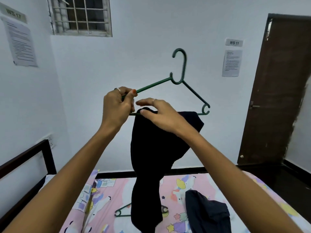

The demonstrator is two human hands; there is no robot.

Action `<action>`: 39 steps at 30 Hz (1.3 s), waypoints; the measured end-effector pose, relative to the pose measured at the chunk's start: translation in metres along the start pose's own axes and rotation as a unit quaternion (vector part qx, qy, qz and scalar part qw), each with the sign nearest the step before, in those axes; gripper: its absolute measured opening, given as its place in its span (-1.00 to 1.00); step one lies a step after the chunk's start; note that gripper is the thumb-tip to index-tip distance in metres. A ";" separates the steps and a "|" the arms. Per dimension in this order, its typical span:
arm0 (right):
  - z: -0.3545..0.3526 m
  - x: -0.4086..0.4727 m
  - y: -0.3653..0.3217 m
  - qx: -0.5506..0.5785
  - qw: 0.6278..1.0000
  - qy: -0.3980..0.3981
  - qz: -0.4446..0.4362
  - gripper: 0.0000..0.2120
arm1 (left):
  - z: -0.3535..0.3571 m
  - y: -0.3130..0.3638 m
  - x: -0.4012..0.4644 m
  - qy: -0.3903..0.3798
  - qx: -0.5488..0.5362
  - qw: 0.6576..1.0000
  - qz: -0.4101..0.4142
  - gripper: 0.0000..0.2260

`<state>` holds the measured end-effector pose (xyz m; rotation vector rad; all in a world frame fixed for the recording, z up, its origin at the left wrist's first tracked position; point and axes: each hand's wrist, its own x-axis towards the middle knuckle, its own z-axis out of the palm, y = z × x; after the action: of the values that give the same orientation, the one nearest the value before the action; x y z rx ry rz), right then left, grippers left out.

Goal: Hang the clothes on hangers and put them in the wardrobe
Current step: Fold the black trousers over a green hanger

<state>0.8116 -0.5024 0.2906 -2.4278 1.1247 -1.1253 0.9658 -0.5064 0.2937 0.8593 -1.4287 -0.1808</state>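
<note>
Bedsheet (117,192), pink with cartoon animals, covers the bed at the near edge. A dark blue cloth (208,216) lies in a heap on it at the near right. A second green hanger (121,211) lies flat on the sheet, partly hidden behind the hanging black clothes (151,148). The black clothes are draped over the bottom bar of the green hanger (180,68), which is held up in the air above the bed, and their end hangs low in front of the sheet. The left hand (116,108) pinches the left arm of this hanger between thumb and fingers. The right hand (159,113) rests on top of the black clothes at the bar, thumb pressing the cloth and fingers loosely spread. Farther off is a white wall with a barred window (80,15), paper notices (232,63) and a brown door (276,89) on the right
</note>
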 end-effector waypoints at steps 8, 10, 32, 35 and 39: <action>0.006 -0.101 0.086 0.223 0.841 0.417 0.262 -0.60 | -0.014 0.009 -0.004 0.024 -0.091 0.995 -0.035 -0.79; 0.007 -0.108 0.089 0.297 0.837 0.360 0.287 -0.56 | -0.009 0.015 -0.008 0.019 -0.085 0.996 -0.027 -0.80; -0.112 -0.098 0.051 0.620 0.747 0.135 0.198 -0.85 | 0.040 0.039 -0.039 -0.058 -0.099 0.992 -0.052 -0.78; -0.125 -0.078 0.066 0.537 0.789 0.143 0.261 -0.82 | 0.047 0.044 -0.042 -0.066 -0.115 0.989 -0.059 -0.78; -0.144 -0.058 0.093 0.348 0.856 0.206 0.322 -0.80 | 0.059 0.048 -0.047 -0.067 -0.132 0.987 -0.065 -0.78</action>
<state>0.6322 -0.5085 0.3098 -1.1608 1.2135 -1.4833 0.8856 -0.4689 0.2810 0.7321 -1.4357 -0.5238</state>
